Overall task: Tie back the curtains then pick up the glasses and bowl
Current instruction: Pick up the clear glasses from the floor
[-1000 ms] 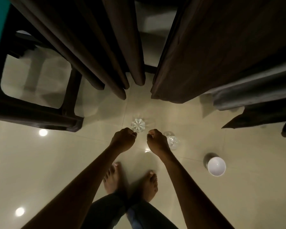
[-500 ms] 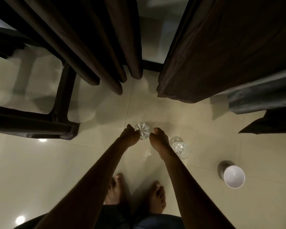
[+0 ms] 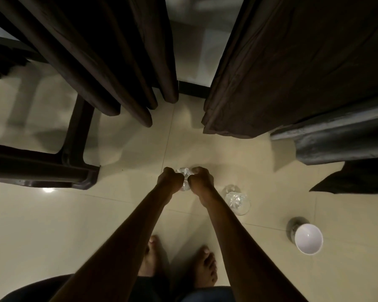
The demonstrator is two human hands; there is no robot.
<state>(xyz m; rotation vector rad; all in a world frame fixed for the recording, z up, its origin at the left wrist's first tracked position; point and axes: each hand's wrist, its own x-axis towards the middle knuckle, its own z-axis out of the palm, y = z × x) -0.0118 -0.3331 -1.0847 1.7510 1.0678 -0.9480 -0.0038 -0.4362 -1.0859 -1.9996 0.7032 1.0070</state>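
On the floor (image 3: 52,225) straight ahead of the bare feet (image 3: 205,267), the first glass (image 3: 183,172) is standing upright, mouth up. The left hand (image 3: 169,180) and right hand (image 3: 202,179) are bracketing it, one on each side, with fingers curling in against its wall. Both are looking like they are gripping it, though I cannot tell how firm the hold is. The glass's long axis is running vertical and the hands are sitting level at its sides, so the lift is likely going straight up with neither hand leading. The second glass (image 3: 237,200) is standing just beside the right arm, on its outer side, near but apart, so the right hand is the nearer one for that pick. The bowl (image 3: 308,238) is sitting further right and closer to the person, well apart from both hands, opening facing up. The curtains (image 3: 109,62) are hanging beyond the glasses with a gap between the panels, and any tie is out of view. A dark chair (image 3: 52,168) is standing off to the left.
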